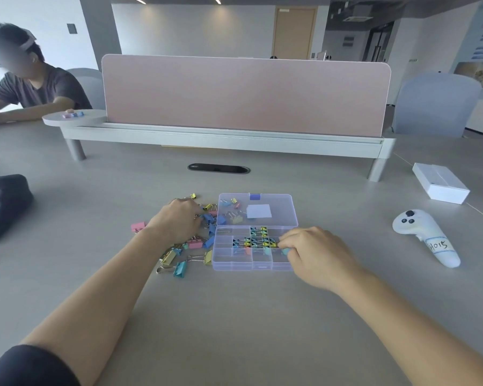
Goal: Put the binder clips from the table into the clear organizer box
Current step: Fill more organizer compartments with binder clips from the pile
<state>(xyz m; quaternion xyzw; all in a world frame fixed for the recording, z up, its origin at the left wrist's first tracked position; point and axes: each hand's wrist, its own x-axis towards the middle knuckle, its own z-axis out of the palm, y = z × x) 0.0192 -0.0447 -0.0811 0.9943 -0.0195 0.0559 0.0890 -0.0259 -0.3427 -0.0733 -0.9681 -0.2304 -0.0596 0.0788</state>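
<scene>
Right now both hands are over the grey table point(234, 316), mid-frame. The left hand point(176, 220) is palm-down on the pile of loose binder clips point(191, 243), just left of the clear organizer box point(234, 263). Its fingers curl down w/ the tips at a blue clip point(207, 217). Can't tell if it's actually pinched, since the back of the hand hides the grip.

The right hand point(315, 252) is at the box's right side, fingers bunched and pinching a teal clip point(285, 250) over the right-end compartments.

The box lies open. Its lid point(279, 201) is flat on the table toward the top of the frame, w/ a few clips point(232, 203) and a white paper slip point(259, 211) on it. The middle compartments of the base are packed w/ small multicolour clips point(255, 242); the compartments nearest the bottom of the frame look bare.

The pile runs from the lid's left edge down past the base's lower-left corner. A pink clip point(138, 226) sits apart at the pile's left, and a yellow clip point(168, 257) lies at its lower left.

Elsewhere:
- Right of frame: a white controller point(427, 238) w/ a handwritten label, and a white carton point(441, 186) above it.
- Left edge: a black bag point(3, 207).
- Behind the box: an oval cable grommet point(219, 168), then a pink desk divider point(246, 93).
- Upper left: another person point(37, 87) sits at the table.
</scene>
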